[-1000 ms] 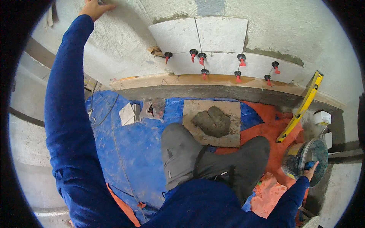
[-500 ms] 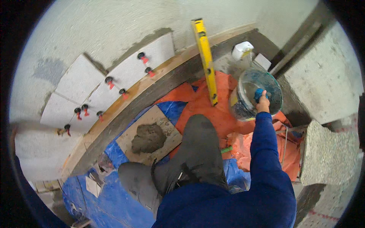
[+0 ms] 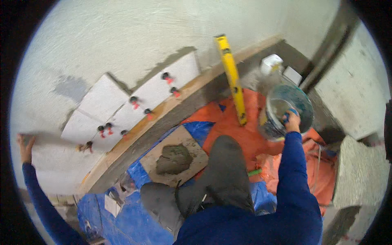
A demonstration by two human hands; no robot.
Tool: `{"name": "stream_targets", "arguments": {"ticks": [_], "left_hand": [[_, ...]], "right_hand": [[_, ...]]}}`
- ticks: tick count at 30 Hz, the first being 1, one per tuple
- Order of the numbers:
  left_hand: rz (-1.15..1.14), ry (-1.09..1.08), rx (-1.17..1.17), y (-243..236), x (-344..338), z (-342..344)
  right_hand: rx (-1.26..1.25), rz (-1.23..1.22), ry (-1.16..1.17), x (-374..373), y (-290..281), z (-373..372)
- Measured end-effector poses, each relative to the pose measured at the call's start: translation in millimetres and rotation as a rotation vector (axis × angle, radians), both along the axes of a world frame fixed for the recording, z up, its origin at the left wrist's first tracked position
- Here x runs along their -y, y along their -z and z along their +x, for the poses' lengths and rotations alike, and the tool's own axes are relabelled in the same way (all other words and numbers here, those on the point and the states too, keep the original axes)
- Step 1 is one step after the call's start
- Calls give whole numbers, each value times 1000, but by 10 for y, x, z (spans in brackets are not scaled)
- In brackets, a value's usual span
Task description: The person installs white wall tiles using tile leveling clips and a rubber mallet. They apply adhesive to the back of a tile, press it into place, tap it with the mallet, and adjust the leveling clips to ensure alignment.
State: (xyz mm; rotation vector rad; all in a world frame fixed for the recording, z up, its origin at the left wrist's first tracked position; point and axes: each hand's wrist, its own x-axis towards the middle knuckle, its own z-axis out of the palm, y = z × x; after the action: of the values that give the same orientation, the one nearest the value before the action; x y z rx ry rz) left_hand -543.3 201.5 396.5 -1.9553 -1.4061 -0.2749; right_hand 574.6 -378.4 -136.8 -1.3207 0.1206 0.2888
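My right hand (image 3: 292, 121) is closed round a small blue sponge-like thing (image 3: 287, 116), whose exact kind is blurred. It reaches into the mouth of a clear, grime-streaked bucket (image 3: 307, 107) with greyish water inside. At the far left, my left hand (image 3: 26, 148) rests with fingers spread at the upper corner of a large white tile (image 3: 57, 167) against the wall. More white tiles (image 3: 104, 94) stand along the wall, with black-and-red levelling clips (image 3: 134, 102) in their joints. Nothing shows in the left hand.
A yellow spirit level (image 3: 232, 79) leans against the wall ledge. Grey mortar (image 3: 174, 159) sits heaped on a board (image 3: 149, 169) by my knees. Blue sheeting (image 3: 134, 216) and orange sheeting (image 3: 224, 122) cover the floor. A white container (image 3: 271, 64) stands behind the bucket; a rough slab (image 3: 359, 173) is at right.
The view has shifted, so the scene sits lower and further right. My left hand has come into sight at the tile's corner. My right hand stays in the bucket, the blue thing lower in its grip.
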Motion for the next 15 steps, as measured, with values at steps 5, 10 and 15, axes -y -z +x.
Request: {"name": "stream_targets", "arguments": {"ticks": [5, 10, 15], "left_hand": [[59, -125, 77, 117, 455, 615], [42, -82, 270, 110, 1006, 1407], [-1, -156, 304, 133, 1228, 1756]], "right_hand": [[-111, -326, -93, 212, 199, 298], [1125, -1511, -388, 255, 609, 818], [988, -1621, -502, 375, 758, 993]]}}
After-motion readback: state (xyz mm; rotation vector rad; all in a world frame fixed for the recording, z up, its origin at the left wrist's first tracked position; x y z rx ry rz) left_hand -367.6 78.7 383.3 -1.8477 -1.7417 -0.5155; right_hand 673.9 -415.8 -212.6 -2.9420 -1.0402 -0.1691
